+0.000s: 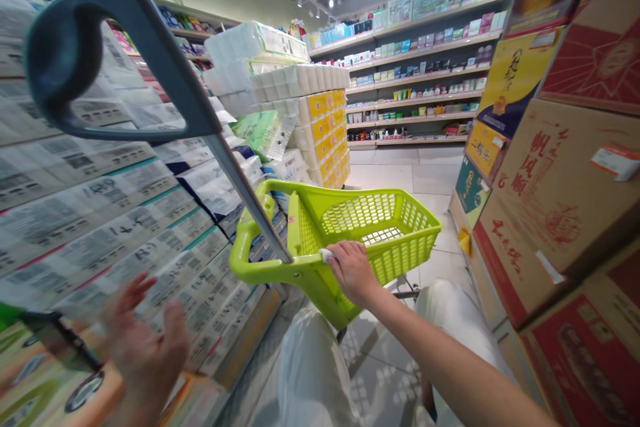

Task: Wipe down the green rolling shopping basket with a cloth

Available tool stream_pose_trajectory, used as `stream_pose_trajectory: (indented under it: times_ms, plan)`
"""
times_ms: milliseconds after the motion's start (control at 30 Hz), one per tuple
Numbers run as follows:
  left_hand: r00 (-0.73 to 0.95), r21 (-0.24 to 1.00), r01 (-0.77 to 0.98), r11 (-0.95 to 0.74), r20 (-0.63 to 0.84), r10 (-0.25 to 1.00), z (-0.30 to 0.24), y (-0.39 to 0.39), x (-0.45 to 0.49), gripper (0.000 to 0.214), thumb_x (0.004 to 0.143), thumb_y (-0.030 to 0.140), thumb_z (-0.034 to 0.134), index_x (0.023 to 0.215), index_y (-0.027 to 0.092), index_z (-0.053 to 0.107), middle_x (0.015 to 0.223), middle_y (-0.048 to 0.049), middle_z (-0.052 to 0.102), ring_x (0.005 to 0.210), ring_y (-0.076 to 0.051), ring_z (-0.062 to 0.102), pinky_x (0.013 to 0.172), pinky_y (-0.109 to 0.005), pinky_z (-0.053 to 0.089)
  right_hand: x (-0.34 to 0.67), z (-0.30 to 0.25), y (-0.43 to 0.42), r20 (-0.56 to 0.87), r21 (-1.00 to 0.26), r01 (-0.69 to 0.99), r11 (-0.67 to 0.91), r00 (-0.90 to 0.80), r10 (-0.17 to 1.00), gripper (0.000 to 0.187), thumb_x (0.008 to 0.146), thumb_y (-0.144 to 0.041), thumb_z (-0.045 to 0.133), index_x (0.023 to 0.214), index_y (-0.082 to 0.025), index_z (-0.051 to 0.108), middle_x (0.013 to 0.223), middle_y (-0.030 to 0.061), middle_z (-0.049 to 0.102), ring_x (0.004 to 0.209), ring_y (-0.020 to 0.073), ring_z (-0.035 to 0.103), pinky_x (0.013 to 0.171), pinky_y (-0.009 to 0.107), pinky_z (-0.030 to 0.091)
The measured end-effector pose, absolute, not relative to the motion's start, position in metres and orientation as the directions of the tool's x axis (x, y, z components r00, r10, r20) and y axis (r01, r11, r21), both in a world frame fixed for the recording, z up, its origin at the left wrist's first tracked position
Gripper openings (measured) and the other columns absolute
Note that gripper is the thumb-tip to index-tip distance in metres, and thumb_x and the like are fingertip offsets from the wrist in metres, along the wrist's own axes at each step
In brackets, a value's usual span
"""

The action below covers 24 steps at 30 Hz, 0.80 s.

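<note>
My right hand (353, 271) is on the near rim of a lime-green plastic shopping cart (315, 307). Its fingers press a small white wad (327, 254), like a cloth or tissue, onto the rim; most of the wad is hidden under them. At the lower left my left hand (145, 340) hangs in the air, slightly blurred, with fingers apart and nothing in it. A metal pole (245, 187) slants up from the cart's handle end. It bears a dark grey loop handle (165, 60). The visible part of the cart basket shows no goods.
Stacked packs of paper goods (125, 213) line the left side. Cardboard cartons (560, 207) are piled close on the right. Ahead, shelves (425, 73) hold many small boxes and bottles. A pale tiled floor (390, 177) runs between them. My knees (313, 367) are beside the cart.
</note>
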<state>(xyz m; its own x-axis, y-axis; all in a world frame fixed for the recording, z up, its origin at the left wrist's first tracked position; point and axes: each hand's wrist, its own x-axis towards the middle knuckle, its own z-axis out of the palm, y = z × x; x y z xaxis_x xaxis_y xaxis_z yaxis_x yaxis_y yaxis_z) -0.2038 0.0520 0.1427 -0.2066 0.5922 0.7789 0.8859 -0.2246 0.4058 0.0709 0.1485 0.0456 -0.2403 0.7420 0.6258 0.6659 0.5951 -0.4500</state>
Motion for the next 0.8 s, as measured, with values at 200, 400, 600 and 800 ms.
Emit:
stream_pose_trajectory:
  times_ms: [200, 400, 600, 800]
  plan:
    - [-0.029, 0.338, 0.894, -0.294, 0.698, 0.715, 0.14, 0.094, -0.139, 0.07, 0.085, 0.041, 0.047, 0.144, 0.016, 0.022, 0.122, -0.0122, 0.06, 0.107, -0.026, 0.061, 0.092, -0.043, 0.049, 0.034, 0.074, 0.135, 0.711, -0.456, 0.521, 0.721, -0.275, 0.648, 0.025, 0.091, -0.021, 0.046, 0.113, -0.021, 0.059, 0.115, 0.0081, 0.061, 0.109, 0.0206, 0.051, 0.098, 0.036, 0.037]
    - [0.01, 0.048, 0.998, -0.04, 0.518, 0.855, 0.146, 0.109, -0.112, 0.035, 0.084, 0.044, 0.039, 0.071, 0.021, 0.062, 0.066, -0.0051, 0.067, 0.072, -0.024, 0.064, 0.074, -0.038, 0.043, 0.032, 0.07, 0.139, 0.685, -0.416, 0.521, 0.745, -0.359, 0.634, 0.028, 0.092, -0.02, 0.043, 0.117, -0.02, 0.055, 0.11, 0.0082, 0.063, 0.101, 0.0205, 0.054, 0.092, 0.035, 0.04]
    - [0.043, -0.081, 0.997, 0.002, 0.554, 0.831, 0.142, 0.107, -0.104, 0.043, 0.086, 0.049, 0.038, 0.068, 0.02, 0.064, 0.064, -0.0075, 0.066, 0.07, -0.024, 0.061, 0.072, -0.037, 0.038, 0.047, 0.06, 0.144, 0.655, -0.448, 0.649, 0.615, -0.23, 0.72, 0.023, 0.093, -0.021, 0.038, 0.103, -0.019, 0.059, 0.096, 0.0081, 0.062, 0.092, 0.0224, 0.052, 0.087, 0.036, 0.038]
    - [0.049, -0.14, 0.989, 0.041, 0.584, 0.811, 0.135, 0.109, -0.096, 0.047, 0.088, 0.051, 0.038, 0.066, 0.02, 0.066, 0.063, -0.0078, 0.067, 0.073, -0.025, 0.061, 0.072, -0.037, 0.036, 0.024, 0.074, 0.14, 0.684, -0.433, 0.588, 0.684, -0.28, 0.674, 0.022, 0.095, -0.024, 0.04, 0.105, -0.021, 0.059, 0.097, 0.0068, 0.063, 0.093, 0.0208, 0.053, 0.086, 0.034, 0.037]
